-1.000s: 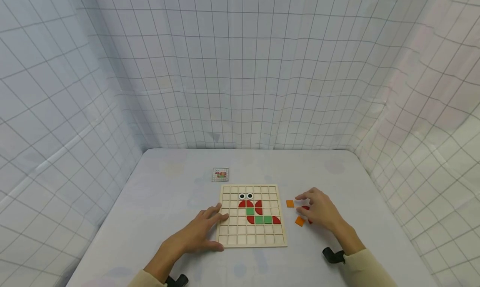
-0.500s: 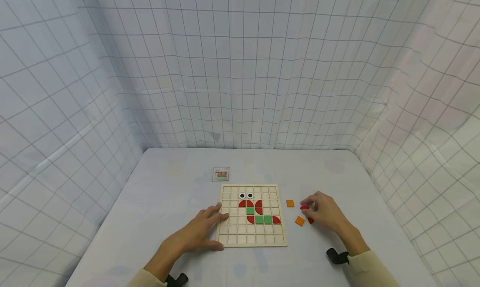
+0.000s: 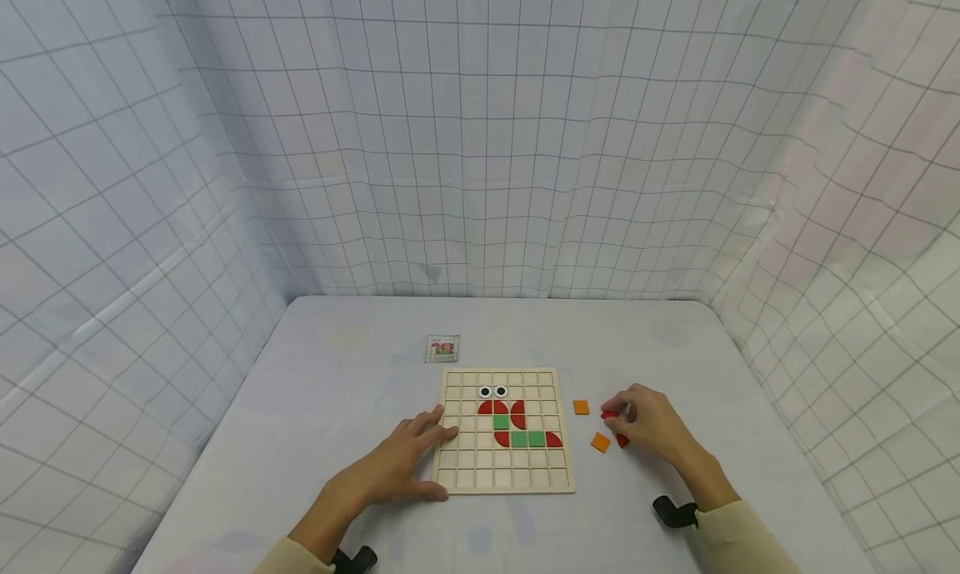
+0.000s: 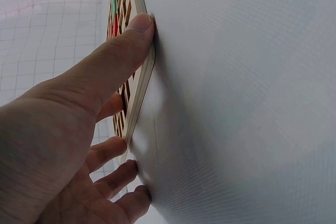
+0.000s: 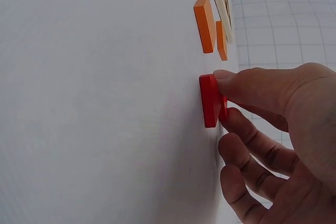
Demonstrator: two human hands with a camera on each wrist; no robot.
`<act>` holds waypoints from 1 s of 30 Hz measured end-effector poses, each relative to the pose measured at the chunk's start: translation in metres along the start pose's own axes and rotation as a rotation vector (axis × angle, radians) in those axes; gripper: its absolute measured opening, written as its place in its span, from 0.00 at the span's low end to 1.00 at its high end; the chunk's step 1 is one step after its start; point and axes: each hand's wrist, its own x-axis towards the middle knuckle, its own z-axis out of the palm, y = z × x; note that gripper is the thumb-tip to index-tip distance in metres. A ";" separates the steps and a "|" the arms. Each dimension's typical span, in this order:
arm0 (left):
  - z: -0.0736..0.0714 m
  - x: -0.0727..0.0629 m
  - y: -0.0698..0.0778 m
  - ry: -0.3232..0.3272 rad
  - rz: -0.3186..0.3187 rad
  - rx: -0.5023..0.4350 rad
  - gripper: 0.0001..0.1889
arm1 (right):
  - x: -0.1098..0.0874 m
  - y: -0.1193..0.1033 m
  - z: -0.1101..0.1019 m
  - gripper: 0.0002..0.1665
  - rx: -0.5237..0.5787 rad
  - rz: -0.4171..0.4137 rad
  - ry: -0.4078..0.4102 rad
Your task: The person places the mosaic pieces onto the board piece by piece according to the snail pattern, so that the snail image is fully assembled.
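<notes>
A wooden grid board lies on the table, bearing red rounded pieces, green squares and two eye pieces. My left hand rests spread at its near left corner, with the thumb on the front edge and fingertips at the left side. To the right of the board, my right hand pinches a red rounded piece between thumb and fingers, which partly cover it. Beside that hand lies another red piece. Two orange squares lie between this hand and the board.
A small picture card with a coloured figure on a grid lies behind the board. White grid-lined curtains hang along the back and both sides of the white table.
My right hand has drawn slightly back and right from above the loose pieces, closing its fingertips on a red rounded piece. The left hand and board have stayed put.
</notes>
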 end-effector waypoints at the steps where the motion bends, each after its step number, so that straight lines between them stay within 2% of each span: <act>1: 0.000 0.000 0.000 0.000 -0.001 0.002 0.51 | 0.000 0.000 0.000 0.09 0.000 -0.002 0.001; 19: 0.001 0.001 -0.002 0.006 -0.013 0.021 0.51 | 0.003 -0.004 0.001 0.10 -0.005 -0.010 0.015; 30: 0.002 -0.001 -0.003 0.008 0.002 0.032 0.51 | 0.008 -0.011 0.000 0.11 0.001 -0.094 0.067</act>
